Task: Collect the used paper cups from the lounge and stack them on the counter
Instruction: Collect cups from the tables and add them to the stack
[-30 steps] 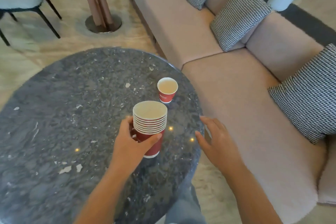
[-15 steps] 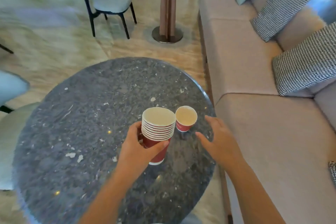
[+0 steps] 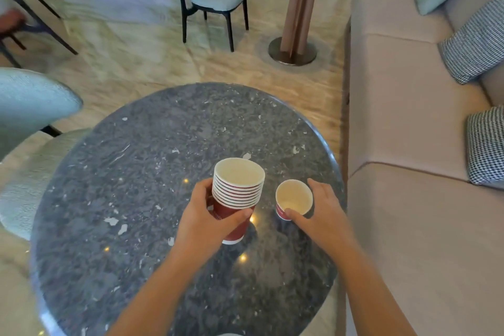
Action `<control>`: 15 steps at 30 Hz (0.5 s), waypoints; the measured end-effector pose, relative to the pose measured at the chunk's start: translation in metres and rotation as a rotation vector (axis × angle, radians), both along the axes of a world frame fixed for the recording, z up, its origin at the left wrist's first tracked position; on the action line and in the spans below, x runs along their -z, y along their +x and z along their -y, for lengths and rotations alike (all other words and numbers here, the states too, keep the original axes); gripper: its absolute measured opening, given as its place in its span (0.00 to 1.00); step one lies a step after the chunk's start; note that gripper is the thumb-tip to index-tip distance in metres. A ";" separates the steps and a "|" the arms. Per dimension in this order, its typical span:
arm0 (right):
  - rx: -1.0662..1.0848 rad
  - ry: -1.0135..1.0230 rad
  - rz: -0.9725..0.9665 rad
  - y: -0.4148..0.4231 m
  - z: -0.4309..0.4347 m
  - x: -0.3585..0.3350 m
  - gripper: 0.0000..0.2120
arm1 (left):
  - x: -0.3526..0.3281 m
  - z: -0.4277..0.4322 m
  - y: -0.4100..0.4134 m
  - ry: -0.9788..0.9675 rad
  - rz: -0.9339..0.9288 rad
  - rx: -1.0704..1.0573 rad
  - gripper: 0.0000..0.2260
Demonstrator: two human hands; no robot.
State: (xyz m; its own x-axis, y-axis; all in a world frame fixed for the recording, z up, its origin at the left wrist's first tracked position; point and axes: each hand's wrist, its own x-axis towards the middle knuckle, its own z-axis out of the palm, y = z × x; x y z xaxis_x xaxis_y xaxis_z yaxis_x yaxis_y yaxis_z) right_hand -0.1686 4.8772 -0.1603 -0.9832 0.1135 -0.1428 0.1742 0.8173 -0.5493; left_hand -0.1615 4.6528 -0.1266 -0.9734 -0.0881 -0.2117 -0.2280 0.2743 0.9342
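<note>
No legible text. White print on red cup stack [image 3: 231, 222] and single cup [image 3: 281, 213] is too blurred to read.

Red cups [image 3: 234, 215], grey speckled table [image 3: 152, 172], houndstooth cushions [image 3: 474, 43].

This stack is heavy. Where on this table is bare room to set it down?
Bare: the left and far parts of the stone table, from the stack of paper cups in your left hand to the rim by the grey chair. Crowded: the right rim, where your right hand grips the single paper cup.
</note>
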 end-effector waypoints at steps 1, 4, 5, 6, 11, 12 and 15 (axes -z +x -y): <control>-0.012 -0.006 0.002 -0.002 0.001 0.002 0.39 | 0.000 0.000 0.000 -0.002 0.001 -0.013 0.31; -0.049 -0.020 0.006 -0.009 0.004 0.007 0.38 | 0.003 0.003 -0.002 -0.012 0.015 -0.038 0.31; -0.059 -0.018 0.009 -0.010 0.005 0.009 0.38 | 0.005 0.005 -0.002 -0.020 0.023 -0.043 0.31; -0.064 -0.017 0.014 -0.011 0.006 0.011 0.38 | 0.006 0.006 -0.002 -0.028 0.028 -0.049 0.31; -0.043 -0.017 0.030 -0.017 0.009 0.020 0.39 | 0.007 0.011 -0.004 -0.056 0.035 -0.069 0.31; -0.042 -0.015 0.026 -0.018 0.010 0.021 0.39 | 0.007 0.012 -0.004 -0.059 0.035 -0.067 0.31; -0.049 -0.012 0.006 -0.018 0.011 0.024 0.39 | 0.010 0.014 -0.002 -0.069 0.032 -0.058 0.32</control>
State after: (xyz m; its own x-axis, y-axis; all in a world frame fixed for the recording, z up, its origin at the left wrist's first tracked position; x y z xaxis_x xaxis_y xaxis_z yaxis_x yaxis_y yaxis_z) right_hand -0.1863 4.8658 -0.1845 -0.9867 0.0634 -0.1494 0.1371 0.8183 -0.5582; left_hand -0.1637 4.6389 -0.1370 -0.9590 -0.1599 -0.2340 -0.2749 0.3233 0.9055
